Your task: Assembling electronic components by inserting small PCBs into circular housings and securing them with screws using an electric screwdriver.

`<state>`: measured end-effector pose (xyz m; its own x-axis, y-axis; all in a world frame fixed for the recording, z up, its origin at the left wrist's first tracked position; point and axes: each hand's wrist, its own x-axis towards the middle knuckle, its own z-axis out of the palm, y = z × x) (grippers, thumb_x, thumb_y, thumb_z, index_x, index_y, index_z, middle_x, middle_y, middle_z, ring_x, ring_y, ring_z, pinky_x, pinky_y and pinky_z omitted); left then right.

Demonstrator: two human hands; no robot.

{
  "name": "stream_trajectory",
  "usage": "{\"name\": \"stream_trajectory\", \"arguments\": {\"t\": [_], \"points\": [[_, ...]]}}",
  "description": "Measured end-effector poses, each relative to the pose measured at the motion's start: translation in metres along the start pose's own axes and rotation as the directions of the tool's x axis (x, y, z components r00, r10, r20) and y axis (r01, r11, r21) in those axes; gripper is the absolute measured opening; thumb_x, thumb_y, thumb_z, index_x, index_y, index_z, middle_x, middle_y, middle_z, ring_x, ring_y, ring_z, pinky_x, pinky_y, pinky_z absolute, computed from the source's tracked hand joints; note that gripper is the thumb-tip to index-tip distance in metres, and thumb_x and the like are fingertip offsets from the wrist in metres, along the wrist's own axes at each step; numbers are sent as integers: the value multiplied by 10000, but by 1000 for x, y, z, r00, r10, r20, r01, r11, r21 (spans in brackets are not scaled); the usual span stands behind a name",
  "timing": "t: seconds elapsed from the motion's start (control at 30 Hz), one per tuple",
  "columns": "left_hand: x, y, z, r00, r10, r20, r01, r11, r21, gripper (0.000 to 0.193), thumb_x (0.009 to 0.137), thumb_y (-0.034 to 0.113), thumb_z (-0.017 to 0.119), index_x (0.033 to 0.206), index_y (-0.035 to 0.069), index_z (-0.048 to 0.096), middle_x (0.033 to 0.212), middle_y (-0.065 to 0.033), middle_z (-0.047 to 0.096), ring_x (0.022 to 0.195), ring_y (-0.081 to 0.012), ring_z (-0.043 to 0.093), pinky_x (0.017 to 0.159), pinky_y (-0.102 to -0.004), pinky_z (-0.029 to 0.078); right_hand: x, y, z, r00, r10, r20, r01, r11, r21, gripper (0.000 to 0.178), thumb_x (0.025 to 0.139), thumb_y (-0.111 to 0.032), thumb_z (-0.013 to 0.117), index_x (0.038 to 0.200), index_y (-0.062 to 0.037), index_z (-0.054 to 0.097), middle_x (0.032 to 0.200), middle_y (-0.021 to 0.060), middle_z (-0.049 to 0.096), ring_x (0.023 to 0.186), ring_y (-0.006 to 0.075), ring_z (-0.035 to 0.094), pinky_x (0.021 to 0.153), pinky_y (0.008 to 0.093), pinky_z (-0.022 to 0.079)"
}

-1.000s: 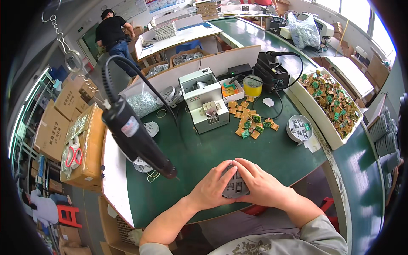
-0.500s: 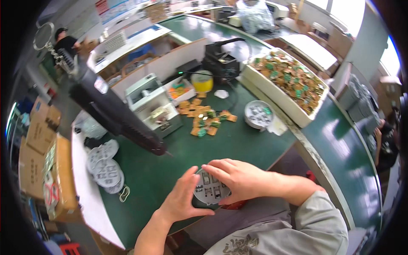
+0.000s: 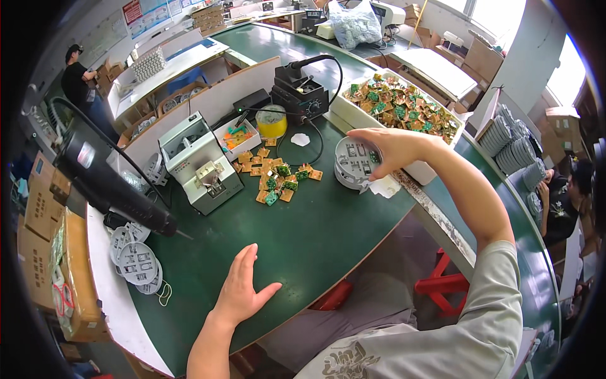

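Note:
My right hand (image 3: 401, 150) is curled round the edge of a round grey plastic plate with cut-outs (image 3: 355, 156), which sits on top of a short grey stack at the bench's right side. Its fingers and thumb grip the rim; part of the plate is hidden behind them. Low over the green bench top (image 3: 252, 221), my left hand (image 3: 240, 287) has its fingers stretched and thumb apart, holding nothing. Beyond my hands lies a loose pile of small brown and green circuit boards (image 3: 274, 180). A black electric screwdriver (image 3: 120, 177) hangs at the left.
More grey plates (image 3: 137, 262) lie at the left edge. Behind stand a grey machine (image 3: 202, 167), a white tray (image 3: 237, 148), a yellow spool (image 3: 271, 124) and a black soldering station (image 3: 300, 95). A white foam box (image 3: 429, 172) of circuit boards is at right. Two people work farther off.
My right hand has moved away to the far right with the grey plate, onto the stack there. The left hand has let go of the plate and stays near the bench's front.

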<state>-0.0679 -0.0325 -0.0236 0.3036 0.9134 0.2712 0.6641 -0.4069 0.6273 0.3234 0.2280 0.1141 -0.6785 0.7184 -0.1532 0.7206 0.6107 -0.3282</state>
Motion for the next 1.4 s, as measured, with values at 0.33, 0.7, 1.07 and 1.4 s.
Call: {"name": "stream_trajectory", "arguments": {"t": [0.33, 0.7, 1.07, 1.4], "points": [[7, 5, -6, 1000, 8, 16, -10, 994, 112, 791, 867, 219, 824, 1519, 1, 433, 1464, -185, 523, 1270, -333, 564, 1090, -409, 477, 18, 26, -1, 982, -20, 186, 20, 1000, -1, 1039, 673, -281, 897, 1567, -80, 407, 1498, 163, 563, 1307, 310, 593, 1077, 408, 504], [8, 8, -14, 997, 73, 36, -76, 992, 96, 627, 906, 258, 774, 1431, 6, 542, 1429, -133, 557, 1260, -313, 562, 1080, -395, 471, 24, 19, 0, 945, -135, 298, 171, 980, -99, 1052, 626, -235, 895, 1559, -99, 428, 1552, 146, 483, 1353, 372, 526, 1130, 461, 462], [3, 5, -13, 996, 71, 46, -76, 987, 140, 490, 911, 247, 770, 1327, 30, 631, 1422, -120, 570, 1269, -308, 554, 1071, -389, 486, 22, -20, 12, 973, 134, 190, -114, 987, -111, 1085, 684, -419, 924, 1586, -136, 393, 1589, 121, 437, 1319, 347, 576, 1101, 464, 499], [3, 4, -11, 997, 76, 31, -79, 988, 131, 458, 902, 253, 779, 1287, 35, 661, 1421, -113, 583, 1251, -317, 556, 1062, -399, 486, 22, -10, 16, 984, -11, 176, 26, 996, -86, 1088, 724, -451, 913, 1598, -109, 363, 1595, 142, 416, 1367, 367, 531, 1139, 478, 464]]}}
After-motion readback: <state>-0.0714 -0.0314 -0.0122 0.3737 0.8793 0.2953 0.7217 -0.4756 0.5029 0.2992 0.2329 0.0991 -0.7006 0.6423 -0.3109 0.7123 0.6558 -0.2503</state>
